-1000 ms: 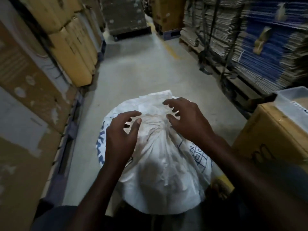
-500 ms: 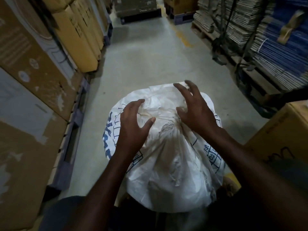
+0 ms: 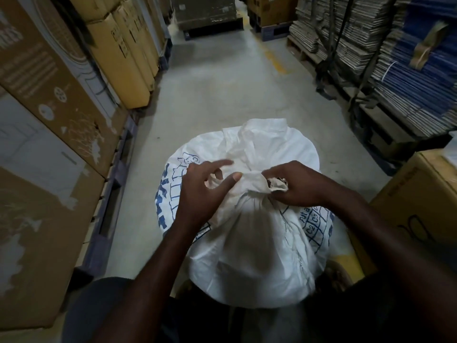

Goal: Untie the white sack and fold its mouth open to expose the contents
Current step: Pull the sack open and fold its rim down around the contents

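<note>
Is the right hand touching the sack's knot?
Touching. In the head view the right hand is closed on the knot at the sack's gathered neck, with no gap between fingers and fabric.

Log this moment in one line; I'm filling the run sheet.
stage: untying | sack: mouth tied shut | right hand: gripping knot | left hand: open beside knot | contents: hidden

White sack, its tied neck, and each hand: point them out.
white sack point(image 3: 249, 256), head view, on the bulging front face.
tied neck point(image 3: 253, 183), head view, on the bunched knot.
left hand point(image 3: 200, 191), head view, back of hand.
right hand point(image 3: 300, 184), head view, back of hand.
</note>
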